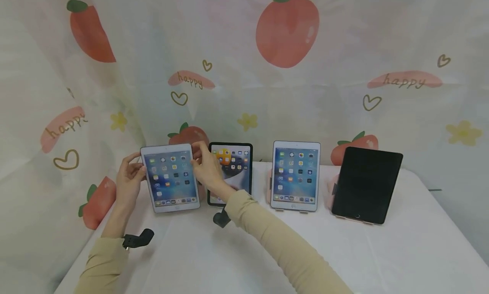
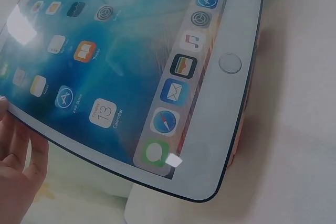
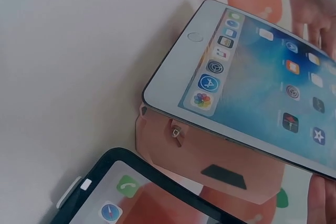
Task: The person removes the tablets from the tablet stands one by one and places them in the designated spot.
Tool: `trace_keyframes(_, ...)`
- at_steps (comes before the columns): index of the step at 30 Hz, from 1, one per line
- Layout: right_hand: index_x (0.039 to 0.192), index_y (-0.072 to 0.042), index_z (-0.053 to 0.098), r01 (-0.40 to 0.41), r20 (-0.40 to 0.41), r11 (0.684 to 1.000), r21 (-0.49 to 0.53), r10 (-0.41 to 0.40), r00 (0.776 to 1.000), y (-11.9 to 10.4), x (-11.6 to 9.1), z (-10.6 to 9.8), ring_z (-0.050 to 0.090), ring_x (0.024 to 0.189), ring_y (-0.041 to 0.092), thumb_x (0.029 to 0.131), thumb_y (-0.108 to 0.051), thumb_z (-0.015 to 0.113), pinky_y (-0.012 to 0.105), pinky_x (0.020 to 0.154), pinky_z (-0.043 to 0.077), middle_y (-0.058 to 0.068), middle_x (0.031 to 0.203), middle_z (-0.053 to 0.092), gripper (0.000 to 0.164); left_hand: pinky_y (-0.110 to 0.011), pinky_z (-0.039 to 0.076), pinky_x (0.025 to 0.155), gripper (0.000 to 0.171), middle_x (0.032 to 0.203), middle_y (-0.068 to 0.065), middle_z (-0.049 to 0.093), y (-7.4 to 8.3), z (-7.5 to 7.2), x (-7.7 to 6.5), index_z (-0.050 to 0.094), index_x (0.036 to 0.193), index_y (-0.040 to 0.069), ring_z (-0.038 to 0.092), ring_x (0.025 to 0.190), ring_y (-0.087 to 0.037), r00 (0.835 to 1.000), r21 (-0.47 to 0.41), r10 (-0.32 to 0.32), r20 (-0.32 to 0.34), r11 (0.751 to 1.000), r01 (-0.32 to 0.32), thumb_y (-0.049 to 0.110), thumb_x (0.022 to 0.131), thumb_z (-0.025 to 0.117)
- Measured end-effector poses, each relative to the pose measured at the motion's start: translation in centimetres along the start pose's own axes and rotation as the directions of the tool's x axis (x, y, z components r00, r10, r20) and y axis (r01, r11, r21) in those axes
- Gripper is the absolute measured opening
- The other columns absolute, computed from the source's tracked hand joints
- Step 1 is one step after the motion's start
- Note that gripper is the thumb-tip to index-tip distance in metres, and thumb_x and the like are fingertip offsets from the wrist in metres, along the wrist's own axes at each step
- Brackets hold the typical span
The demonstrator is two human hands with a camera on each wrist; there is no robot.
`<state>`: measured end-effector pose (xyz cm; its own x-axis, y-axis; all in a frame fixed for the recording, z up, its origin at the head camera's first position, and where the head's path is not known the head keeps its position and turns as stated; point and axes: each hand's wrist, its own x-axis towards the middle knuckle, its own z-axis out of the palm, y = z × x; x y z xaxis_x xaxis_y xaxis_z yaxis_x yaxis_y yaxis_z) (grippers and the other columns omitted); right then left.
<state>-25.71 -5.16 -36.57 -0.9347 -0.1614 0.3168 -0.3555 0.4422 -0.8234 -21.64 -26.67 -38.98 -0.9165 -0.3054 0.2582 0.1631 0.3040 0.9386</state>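
We grip a white tablet (image 1: 172, 175)

Our left hand (image 1: 129, 179) and right hand (image 1: 208, 169) hold its side edges, left on the table (image 1: 420, 243), by a pink stand (image 3: 194, 153). Rightward stand a black-framed tablet (image 1: 240, 171), second white tablet (image 1: 295, 175) and dark-screened tablet (image 1: 367, 186).

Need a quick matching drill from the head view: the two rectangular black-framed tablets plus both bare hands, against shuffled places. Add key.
Column 1
1. Rectangular black-framed tablet with lit screen
2. Rectangular black-framed tablet with dark screen
3. Bare left hand
4. Bare right hand

Column 2
A. At the right edge of the leftmost rectangular white-framed tablet
B. Rightmost of the four tablets
C. At that white-framed tablet's left edge
D. Second tablet from the left

Pairs: 1-D, 2-B, 3-C, 4-A
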Motion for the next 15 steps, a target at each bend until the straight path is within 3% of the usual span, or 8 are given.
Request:
trace_keyframes(8,0.117,-0.023,0.047,0.011,0.054,0.998,0.056,-0.014,0.998,-0.1,-1.1,-0.5,0.056,0.075,0.009,0.086,-0.010,0.060,0.017,0.063,0.044,-0.001,0.089,0.060,0.036,-0.006,0.047,0.072,0.043,0.092,0.012,0.052,0.2,-0.8,-1.2,0.038,0.135,0.026,0.055,0.082,0.003,0.999,0.057,0.021,0.048,0.998,-0.024,0.019,0.093,0.049)
trace_keyframes(15,0.115,-0.021,0.048,0.001,0.075,0.997,0.074,-0.007,0.997,-0.2,-2.2,-0.9,0.056,0.072,0.008,0.084,-0.007,0.060,0.016,0.064,0.044,0.001,0.088,0.061,0.036,-0.008,0.049,0.070,0.044,0.091,0.011,0.053,0.8,-1.4,-2.5,0.040,0.135,0.023,0.057,0.078,0.004,0.995,0.000,0.028,0.100,1.000,-0.029,0.017,0.092,0.050)
